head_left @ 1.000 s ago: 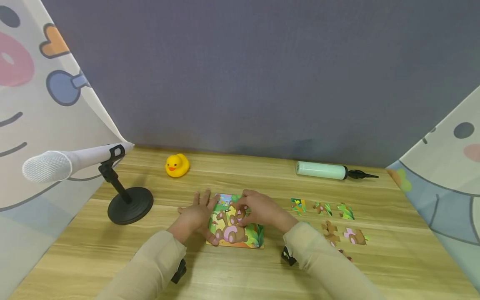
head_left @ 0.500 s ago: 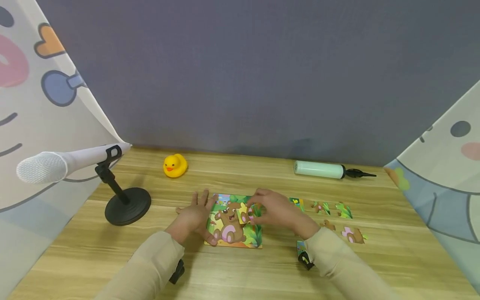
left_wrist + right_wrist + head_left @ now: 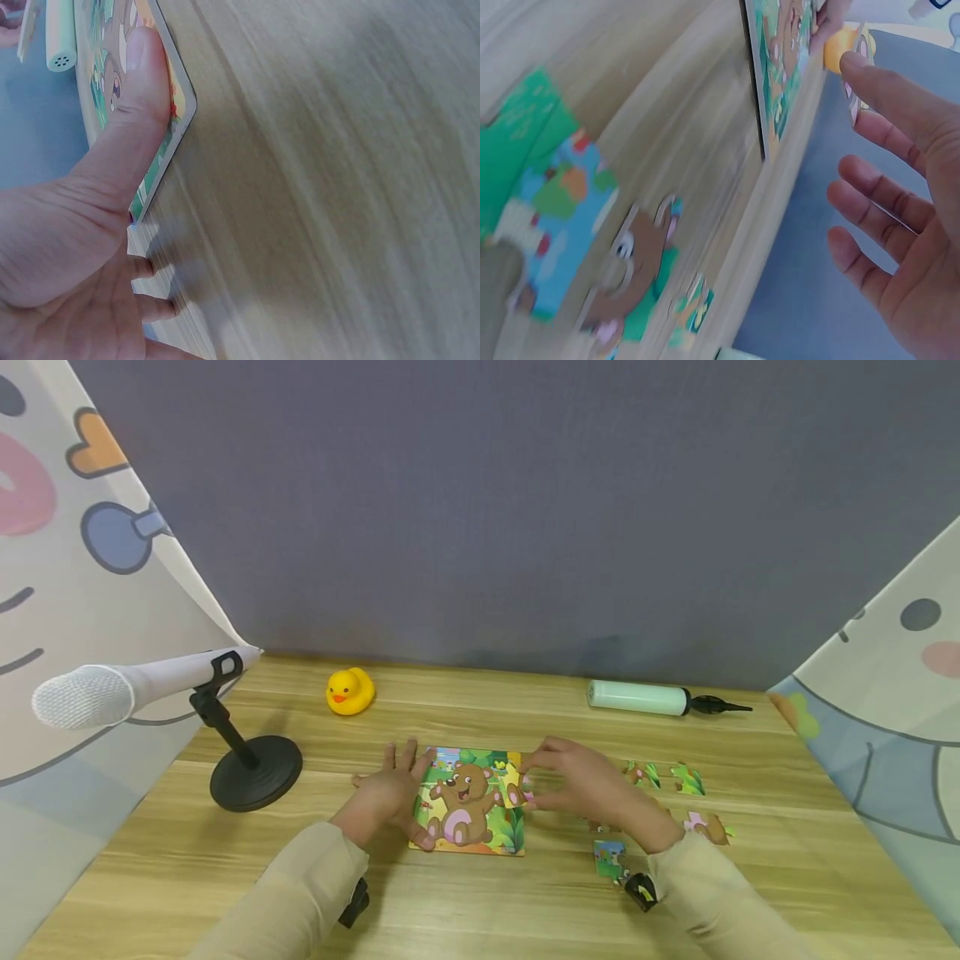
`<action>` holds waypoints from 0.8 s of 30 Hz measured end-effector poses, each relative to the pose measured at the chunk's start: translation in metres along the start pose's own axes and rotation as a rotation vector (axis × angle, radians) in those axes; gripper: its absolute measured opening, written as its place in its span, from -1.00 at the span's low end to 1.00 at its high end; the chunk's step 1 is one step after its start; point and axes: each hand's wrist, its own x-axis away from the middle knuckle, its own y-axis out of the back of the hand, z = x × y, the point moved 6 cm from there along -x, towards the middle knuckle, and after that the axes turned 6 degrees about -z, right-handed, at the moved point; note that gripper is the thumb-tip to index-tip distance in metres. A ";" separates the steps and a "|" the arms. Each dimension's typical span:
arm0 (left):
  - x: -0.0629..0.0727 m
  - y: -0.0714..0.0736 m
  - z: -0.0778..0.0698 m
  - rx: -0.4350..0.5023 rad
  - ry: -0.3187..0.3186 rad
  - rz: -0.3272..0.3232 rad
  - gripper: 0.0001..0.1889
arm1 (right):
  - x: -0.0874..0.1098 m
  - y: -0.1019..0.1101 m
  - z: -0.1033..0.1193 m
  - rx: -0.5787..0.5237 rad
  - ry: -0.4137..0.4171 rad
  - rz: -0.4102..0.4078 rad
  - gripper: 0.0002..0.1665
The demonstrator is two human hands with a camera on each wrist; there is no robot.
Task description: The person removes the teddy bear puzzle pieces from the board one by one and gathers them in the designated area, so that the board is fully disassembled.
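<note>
A flat board with a brown bear picture (image 3: 465,814) lies on the wooden table. My left hand (image 3: 388,795) rests at its left side with fingers spread, and the thumb (image 3: 146,86) lies on the board's corner in the left wrist view. Between thumb and forefinger, my right hand (image 3: 588,781) pinches a jigsaw piece (image 3: 512,787), yellow, brown and pink. Seen from the right wrist, that piece (image 3: 853,105) is held up above the table, its other fingers loosely bent. In the head view it overlaps the board's right edge.
Several loose jigsaw pieces lie right of the board, among them a green one (image 3: 687,780), a pink-and-brown one (image 3: 707,829) and a blue-green one (image 3: 608,858). Behind are a yellow rubber duck (image 3: 350,691) and a mint hand pump (image 3: 637,697); a microphone (image 3: 142,685) stands left.
The right hand has moved right from over the middle of the board with the jigsaw piece, baring the bear's face and belly. My left hand has stayed at the board's left side.
</note>
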 end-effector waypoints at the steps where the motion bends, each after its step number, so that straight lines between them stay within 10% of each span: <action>1: 0.000 0.000 0.000 0.001 0.001 0.000 0.43 | 0.003 0.003 -0.001 -0.006 -0.006 -0.002 -0.54; 24: 0.000 0.000 0.000 0.016 0.006 0.008 0.45 | 0.094 0.049 -0.047 0.019 -0.136 -0.099 -0.58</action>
